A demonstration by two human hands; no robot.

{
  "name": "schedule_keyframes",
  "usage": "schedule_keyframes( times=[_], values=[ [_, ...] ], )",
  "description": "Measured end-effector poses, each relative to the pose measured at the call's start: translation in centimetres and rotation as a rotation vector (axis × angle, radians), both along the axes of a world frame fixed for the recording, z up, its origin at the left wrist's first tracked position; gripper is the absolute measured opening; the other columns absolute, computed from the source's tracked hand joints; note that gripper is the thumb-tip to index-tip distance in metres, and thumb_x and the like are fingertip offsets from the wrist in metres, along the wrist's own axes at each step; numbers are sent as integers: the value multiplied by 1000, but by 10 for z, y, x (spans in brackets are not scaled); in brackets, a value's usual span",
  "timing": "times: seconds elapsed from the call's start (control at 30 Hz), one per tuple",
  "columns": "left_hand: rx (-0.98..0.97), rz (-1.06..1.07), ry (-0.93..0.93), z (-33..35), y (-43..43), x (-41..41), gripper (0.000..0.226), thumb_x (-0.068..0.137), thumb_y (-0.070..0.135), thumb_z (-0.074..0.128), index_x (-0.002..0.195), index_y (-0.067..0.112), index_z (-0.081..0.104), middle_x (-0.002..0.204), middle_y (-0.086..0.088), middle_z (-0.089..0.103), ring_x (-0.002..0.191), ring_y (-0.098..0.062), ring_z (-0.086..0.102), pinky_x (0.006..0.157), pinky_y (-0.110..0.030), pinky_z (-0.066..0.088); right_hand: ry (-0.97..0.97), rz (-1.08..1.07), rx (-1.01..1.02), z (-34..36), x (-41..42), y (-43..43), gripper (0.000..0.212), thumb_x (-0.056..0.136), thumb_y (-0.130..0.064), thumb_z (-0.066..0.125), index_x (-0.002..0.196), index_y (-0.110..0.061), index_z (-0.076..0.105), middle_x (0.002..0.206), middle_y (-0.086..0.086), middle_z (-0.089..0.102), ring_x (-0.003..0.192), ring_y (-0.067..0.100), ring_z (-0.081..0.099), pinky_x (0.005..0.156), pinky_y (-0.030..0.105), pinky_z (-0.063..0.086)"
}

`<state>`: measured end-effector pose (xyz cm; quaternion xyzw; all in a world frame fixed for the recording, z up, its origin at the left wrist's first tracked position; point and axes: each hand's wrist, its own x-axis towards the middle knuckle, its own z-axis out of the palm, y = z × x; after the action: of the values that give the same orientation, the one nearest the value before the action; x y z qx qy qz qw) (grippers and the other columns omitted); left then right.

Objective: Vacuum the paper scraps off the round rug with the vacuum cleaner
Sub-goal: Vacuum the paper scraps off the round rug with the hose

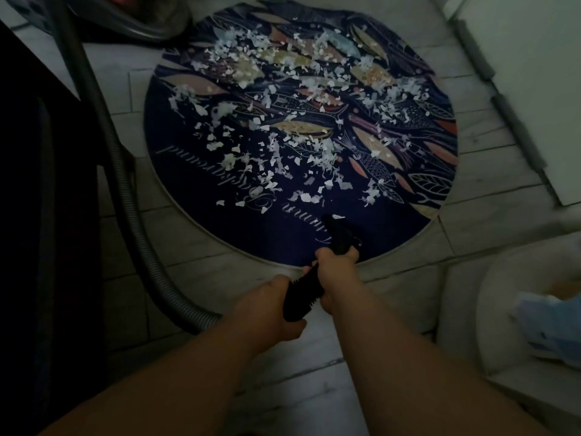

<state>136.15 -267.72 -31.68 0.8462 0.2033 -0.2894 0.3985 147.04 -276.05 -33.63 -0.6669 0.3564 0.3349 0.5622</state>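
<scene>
Round rug [188,171]: dark blue, fish and leaf print, lies flat on pale floor [490,215]. Pale cursive lettering near its close edge, upside down to the camera, not legible. Dim light.
Vacuum hose [125,184]: ribbed, curves along the left; vacuum body [151,23] cut off at the top edge.
Pale container [490,297], right: blue-white paper [547,328] inside, partly out of frame.
Black nozzle [341,237]: tip on the rug's near edge.
Left hand [270,309], right hand [338,272]: fingers curled round the nozzle's handle.
Paper scraps [226,108]: scattered over the rug's middle and far half.
</scene>
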Motion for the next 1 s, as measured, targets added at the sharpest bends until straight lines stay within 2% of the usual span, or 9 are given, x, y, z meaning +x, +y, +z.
schedule_keyframes(
  times=[0.23,0.47,0.67,0.77,1.0],
  values=[
    [-56,21,6,-5,12,-3,45,79,41,68,111,20,44,106,2,58,91,-14,58,76,-29,50,-5,-12,-20,3,0,14,60,99,-9,50,148,-32,25,85,12,55,61,19,56,58,36,54],
    [-64,-38,2,-6,27,-3,49,81,41,66,117,17,43,109,1,57,93,-15,57,78,-29,50,-26,-51,-36,1,-3,22,62,99,-7,50,151,-30,24,85,12,54,64,20,54,58,36,55],
    [-53,-54,-33,-2,31,2,49,82,39,66,118,15,44,111,0,57,95,-15,57,74,-24,45,-27,-54,-19,6,0,25,61,100,-7,48,150,-29,23,79,11,53,61,20,55,56,35,54],
    [-49,-61,-40,-3,30,0,48,82,39,66,117,14,44,111,-1,58,90,-12,54,71,-23,43,-30,-46,-28,6,-3,24,60,100,-8,48,150,-29,23,81,11,53,62,21,56,55,35,52],
    [-32,-56,-53,-1,27,-3,50,82,40,66,120,15,43,114,0,57,98,-15,57,75,-24,46,-26,-42,-14,5,-4,20,60,100,-8,48,150,-28,23,81,11,53,65,20,56,59,35,53]
  ],
)
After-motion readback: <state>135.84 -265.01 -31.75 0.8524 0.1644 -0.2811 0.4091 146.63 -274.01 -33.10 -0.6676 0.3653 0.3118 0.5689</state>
